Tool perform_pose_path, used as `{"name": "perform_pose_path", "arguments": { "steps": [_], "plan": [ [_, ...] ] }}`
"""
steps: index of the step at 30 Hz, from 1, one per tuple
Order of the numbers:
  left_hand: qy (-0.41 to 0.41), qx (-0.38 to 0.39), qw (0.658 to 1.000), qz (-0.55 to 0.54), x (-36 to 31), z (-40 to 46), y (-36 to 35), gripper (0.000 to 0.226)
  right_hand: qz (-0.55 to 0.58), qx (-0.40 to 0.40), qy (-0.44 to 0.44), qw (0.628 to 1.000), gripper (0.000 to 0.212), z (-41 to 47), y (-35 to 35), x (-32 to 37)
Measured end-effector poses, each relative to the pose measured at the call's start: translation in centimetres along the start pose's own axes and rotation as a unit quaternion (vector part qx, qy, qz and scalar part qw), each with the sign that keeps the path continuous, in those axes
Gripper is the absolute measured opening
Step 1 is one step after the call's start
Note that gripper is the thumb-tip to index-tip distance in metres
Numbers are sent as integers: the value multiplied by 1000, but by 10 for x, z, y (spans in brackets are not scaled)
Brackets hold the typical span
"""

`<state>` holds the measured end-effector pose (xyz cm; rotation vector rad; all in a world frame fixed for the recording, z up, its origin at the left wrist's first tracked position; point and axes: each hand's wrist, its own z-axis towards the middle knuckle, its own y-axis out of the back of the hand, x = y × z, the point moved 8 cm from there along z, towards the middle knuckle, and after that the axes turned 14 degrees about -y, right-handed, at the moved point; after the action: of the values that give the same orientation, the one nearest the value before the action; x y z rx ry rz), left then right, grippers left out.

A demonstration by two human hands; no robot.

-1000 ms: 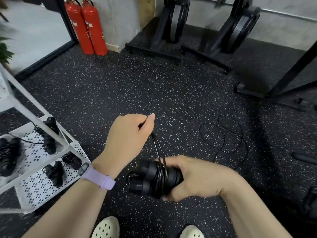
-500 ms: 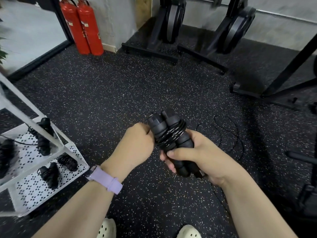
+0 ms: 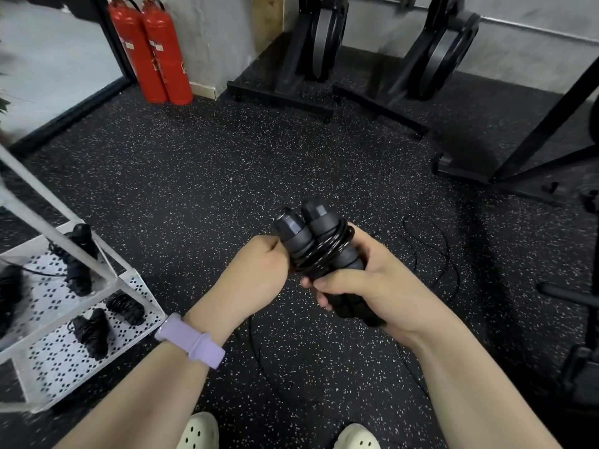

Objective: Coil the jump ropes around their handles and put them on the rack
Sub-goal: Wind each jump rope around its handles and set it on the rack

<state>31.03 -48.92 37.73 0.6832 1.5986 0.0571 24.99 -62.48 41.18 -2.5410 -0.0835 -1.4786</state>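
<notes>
My right hand (image 3: 366, 283) grips two black jump rope handles (image 3: 311, 241) side by side, tips pointing up and away, with black rope wound several times around their middle. My left hand (image 3: 259, 270) is curled against the left side of the bundle, its fingertips hidden behind the handles. More thin black rope (image 3: 434, 254) lies loose on the floor to the right and trails down below my hands. The white perforated rack (image 3: 129, 286) stands at lower left with several coiled black jump ropes (image 3: 92, 332) on its shelves.
Two red fire extinguishers (image 3: 155, 50) stand at the back left wall. Black exercise machines (image 3: 311, 53) line the far wall, and a black frame (image 3: 518, 163) stands at right. The floor is dark speckled rubber. My white clogs (image 3: 197, 432) show at the bottom.
The handles swung from lying sideways to pointing up and away. My left hand dropped from holding a rope loop above them to the bundle's left side, and the loop is wound in.
</notes>
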Motion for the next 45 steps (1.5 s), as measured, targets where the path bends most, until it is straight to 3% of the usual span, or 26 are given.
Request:
{"name": "perform_pose_path", "arguments": {
  "steps": [5, 11, 15, 18, 22, 24, 32, 36, 39, 42, 45],
  "plan": [
    [-65, -30, 997, 43, -15, -2, 9, 52, 55, -48, 31, 997, 51, -3, 16, 5],
    [-123, -53, 980, 147, -26, -5, 11, 52, 135, -155, 29, 978, 44, -3, 39, 0],
    [-173, -71, 965, 185, -38, -9, 9, 52, 105, -192, 9, 976, 45, -2, 44, -4],
    [-187, -69, 960, 198, -40, -10, 9, 52, 132, -170, -23, 976, 38, 0, 44, -11],
    [-174, -70, 963, 194, -36, -11, 10, 41, 209, -65, -52, 974, 59, -2, 39, -12],
    [-179, -85, 963, 184, -36, -9, 14, 39, 215, -29, -48, 975, 57, -5, 36, -9],
    [-241, -72, 932, 260, -40, -10, 13, 40, 34, -101, -34, 994, 30, -8, 39, -8],
    [-165, 13, 922, 351, -25, -9, 6, 46, -82, -196, -27, 977, 42, -3, 46, -10],
    [-125, 39, 912, 389, -17, -9, 8, 51, -93, -279, -5, 956, 41, -6, 60, -7],
    [-153, 13, 912, 381, -25, -8, 13, 51, -91, -338, 5, 937, 38, -14, 72, -3],
    [-235, -42, 899, 368, -42, -11, 18, 49, -130, -341, -21, 931, 37, -13, 71, -6]
  ]
}}
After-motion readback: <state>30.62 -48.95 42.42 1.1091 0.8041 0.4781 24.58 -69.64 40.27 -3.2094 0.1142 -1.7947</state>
